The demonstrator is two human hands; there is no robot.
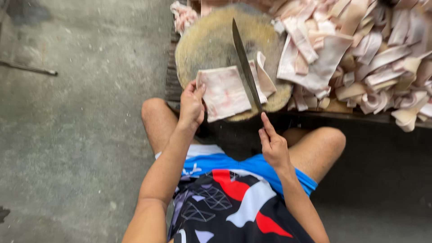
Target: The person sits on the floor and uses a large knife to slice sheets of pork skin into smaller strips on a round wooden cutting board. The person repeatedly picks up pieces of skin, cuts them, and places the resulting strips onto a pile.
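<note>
My right hand point(273, 145) grips the handle of a long dark knife point(244, 62), index finger stretched along its spine. The blade lies edge-down across a pale pink slab of raw pork skin point(223, 92) on a round wooden chopping block point(211, 40). A cut strip point(264, 77) lies just right of the blade. My left hand point(191, 105) holds the slab's near left edge with fingers curled over it.
A big heap of cut skin pieces point(360, 49) covers the low wooden table point(360, 116) to the right. More scraps point(182, 15) lie behind the block. Grey concrete floor point(81, 112) spreads left, with a thin metal rod point(27, 68). My bare knees sit under the block.
</note>
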